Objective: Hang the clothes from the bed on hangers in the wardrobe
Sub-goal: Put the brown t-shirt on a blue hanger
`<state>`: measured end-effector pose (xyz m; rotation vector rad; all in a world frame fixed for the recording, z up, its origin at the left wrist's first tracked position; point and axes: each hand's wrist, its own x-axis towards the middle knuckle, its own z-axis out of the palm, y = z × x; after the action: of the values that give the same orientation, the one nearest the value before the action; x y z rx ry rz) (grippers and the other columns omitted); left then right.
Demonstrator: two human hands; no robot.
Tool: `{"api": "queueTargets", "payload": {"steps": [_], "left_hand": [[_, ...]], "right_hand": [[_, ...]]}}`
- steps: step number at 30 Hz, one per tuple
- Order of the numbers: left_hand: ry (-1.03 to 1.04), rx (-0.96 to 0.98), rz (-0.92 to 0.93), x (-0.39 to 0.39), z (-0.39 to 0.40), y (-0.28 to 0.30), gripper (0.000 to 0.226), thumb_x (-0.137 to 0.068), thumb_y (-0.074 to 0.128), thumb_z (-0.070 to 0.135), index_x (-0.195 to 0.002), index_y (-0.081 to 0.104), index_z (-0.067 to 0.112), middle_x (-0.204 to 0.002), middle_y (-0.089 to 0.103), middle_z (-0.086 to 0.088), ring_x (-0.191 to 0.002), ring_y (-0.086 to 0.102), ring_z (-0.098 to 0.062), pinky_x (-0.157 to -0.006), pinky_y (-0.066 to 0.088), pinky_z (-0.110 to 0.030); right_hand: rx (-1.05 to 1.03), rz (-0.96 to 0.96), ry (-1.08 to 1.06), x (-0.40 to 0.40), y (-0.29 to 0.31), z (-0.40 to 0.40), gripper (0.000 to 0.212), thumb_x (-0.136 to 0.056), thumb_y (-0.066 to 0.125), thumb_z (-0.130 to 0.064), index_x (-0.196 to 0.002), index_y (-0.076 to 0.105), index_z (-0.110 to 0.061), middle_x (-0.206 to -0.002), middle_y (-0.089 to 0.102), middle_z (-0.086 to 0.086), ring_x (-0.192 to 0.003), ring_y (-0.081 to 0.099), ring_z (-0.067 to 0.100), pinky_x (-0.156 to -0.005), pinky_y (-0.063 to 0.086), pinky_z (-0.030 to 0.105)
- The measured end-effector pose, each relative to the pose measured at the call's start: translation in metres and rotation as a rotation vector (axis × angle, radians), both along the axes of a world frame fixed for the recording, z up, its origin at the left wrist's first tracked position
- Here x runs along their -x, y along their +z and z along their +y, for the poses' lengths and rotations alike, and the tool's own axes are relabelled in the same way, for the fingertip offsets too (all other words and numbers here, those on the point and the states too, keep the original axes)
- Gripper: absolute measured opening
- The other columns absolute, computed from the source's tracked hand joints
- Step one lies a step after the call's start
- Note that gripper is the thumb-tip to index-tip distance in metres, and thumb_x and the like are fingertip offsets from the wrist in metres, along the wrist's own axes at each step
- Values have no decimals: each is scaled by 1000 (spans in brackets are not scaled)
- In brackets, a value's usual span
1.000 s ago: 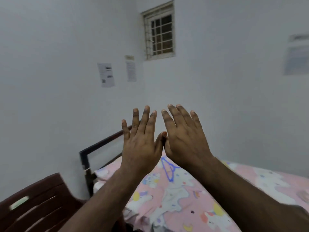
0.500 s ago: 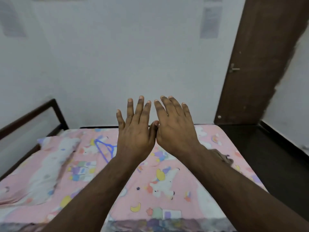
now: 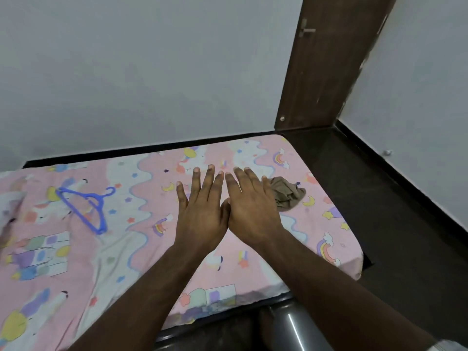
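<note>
My left hand (image 3: 201, 206) and my right hand (image 3: 249, 202) are stretched out side by side over the bed, backs up, fingers straight, thumbs touching. Neither holds anything. A crumpled brown garment (image 3: 287, 196) lies on the pink patterned sheet just right of my right hand, partly hidden behind its little finger. A blue plastic hanger (image 3: 86, 207) lies flat on the bed (image 3: 141, 249) well to the left of my left hand. No wardrobe is in view.
A white wall runs behind the bed. A dark brown door (image 3: 329, 62) with a handle stands at the back right. Dark floor (image 3: 395, 198) lies right of the bed. A grey rounded object (image 3: 296, 328) sits below the bed's near edge.
The view has swung right and down, from the window wall and headboard to the bed's foot. My hands keep the same flat, side-by-side pose. The brown garment and hanger have come fully into view.
</note>
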<state>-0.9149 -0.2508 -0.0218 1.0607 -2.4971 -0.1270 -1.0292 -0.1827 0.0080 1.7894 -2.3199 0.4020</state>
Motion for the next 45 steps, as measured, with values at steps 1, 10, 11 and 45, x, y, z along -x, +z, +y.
{"api": "queueTargets", "payload": {"steps": [1,10,11,45], "left_hand": [[-9,-13,-10,15,-6,-8,60,-102,24,41,-157,28,17,-167,15,-4,-155,2,-27,-120,9,-62],[12,-376,-114,201,-78,-109,58,-106,22,48,-158,24,21,-168,10,2,-155,-2,-25,-121,-1,-54],[16,-413,-134,221,-86,-126,57,-107,27,46,-158,25,21,-168,12,2,-155,0,-25,-122,0,-54],[-30,-689,141,296,-249,-290,37,-83,38,24,-98,69,11,-90,68,-6,-80,54,-17,-72,37,-27]], "right_hand": [[-16,-11,-7,15,-9,-7,57,-89,44,-27,-143,48,-10,-149,47,13,-140,41,34,-110,36,60],[-185,-317,-155,203,-134,-81,51,-87,51,-24,-135,54,-7,-134,59,14,-125,54,35,-103,44,48],[-217,-395,-186,226,-150,-87,47,-86,53,-20,-131,57,-7,-127,62,13,-118,57,35,-99,46,43],[-137,-443,-167,290,-318,-248,10,-73,69,-8,-81,74,-12,-81,70,8,-70,66,27,-63,54,33]]}}
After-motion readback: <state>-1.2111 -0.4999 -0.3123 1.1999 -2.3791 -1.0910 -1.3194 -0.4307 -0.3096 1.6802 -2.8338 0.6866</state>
